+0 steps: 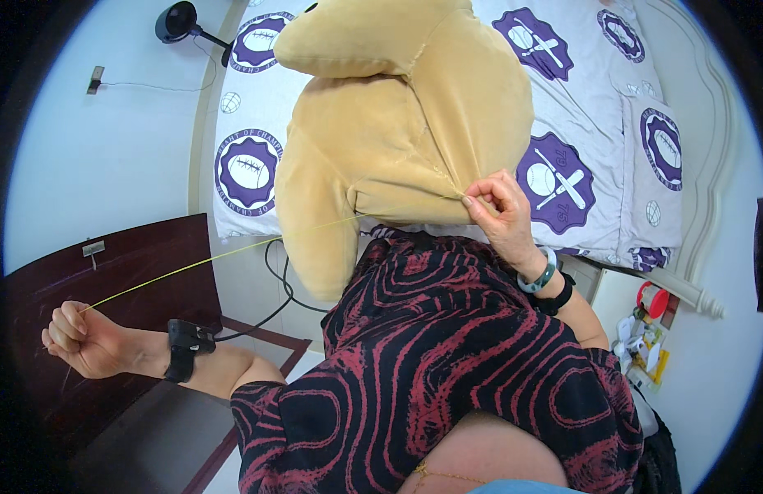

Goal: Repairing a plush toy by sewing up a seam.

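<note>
A large tan plush toy (365,136) lies across the near edge of the bed and leans against my lap. At its lower right seam my right hand (503,212) pinches the fabric between thumb and fingertips, drawing creases toward that spot. From this seam a taut yellow-green thread (184,265) runs left across the toy. The thread's far end is in my closed left hand (69,336), held out at the far left, well away from the toy. Whether a needle is inside those curled fingers cannot be seen.
White bedding (595,123) with purple sports prints lies under the toy. A dark red door (143,263) stands behind my left arm. Small items and a red round container (652,300) sit on a bedside surface at right. A black cable (274,295) hangs from my left wrist device (190,339).
</note>
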A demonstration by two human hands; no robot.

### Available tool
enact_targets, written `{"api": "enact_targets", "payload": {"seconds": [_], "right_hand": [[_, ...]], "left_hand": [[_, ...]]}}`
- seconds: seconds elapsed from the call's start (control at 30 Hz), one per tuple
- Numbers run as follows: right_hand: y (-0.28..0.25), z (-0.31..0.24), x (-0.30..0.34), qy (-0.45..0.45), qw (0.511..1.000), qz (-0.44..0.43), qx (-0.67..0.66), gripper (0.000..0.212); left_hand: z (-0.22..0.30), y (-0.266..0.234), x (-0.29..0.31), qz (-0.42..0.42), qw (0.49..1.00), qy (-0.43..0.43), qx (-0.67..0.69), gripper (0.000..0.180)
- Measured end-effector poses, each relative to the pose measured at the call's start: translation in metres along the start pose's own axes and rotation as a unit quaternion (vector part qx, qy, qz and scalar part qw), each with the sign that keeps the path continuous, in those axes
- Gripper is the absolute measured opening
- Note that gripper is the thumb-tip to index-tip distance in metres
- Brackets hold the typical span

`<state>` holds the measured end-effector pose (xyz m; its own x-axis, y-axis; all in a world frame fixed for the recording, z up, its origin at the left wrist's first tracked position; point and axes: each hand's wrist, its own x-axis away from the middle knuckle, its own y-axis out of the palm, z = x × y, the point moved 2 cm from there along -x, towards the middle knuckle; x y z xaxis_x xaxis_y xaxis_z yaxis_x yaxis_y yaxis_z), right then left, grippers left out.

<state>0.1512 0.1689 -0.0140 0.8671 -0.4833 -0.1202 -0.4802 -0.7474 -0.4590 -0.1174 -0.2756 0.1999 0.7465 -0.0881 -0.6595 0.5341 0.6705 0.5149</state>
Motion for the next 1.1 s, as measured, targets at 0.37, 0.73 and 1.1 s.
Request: {"api": "enact_targets", "payload": {"seconds": [0.37,0.73,1.1], "right_hand": [[-0.001,0.002,0.002,0.006,1.0,0.01,0.014,0.009],[-0.003,0.0,0.002,0.014,1.0,0.011,0.009,0.009],[-0.003,-0.006,0.0,0.006,0.999,0.026,0.037,0.02]], "left_hand": [[-0.014,-0.027,-0.019,0.005,0.999,-0.025,-0.04,0.039],[-0.073,-0.023,-0.004,0.03,0.959,-0.05,-0.278,0.004],[-0.267,0.167,0.15,-0.425,0.743,-0.328,-0.399,0.022]]}}
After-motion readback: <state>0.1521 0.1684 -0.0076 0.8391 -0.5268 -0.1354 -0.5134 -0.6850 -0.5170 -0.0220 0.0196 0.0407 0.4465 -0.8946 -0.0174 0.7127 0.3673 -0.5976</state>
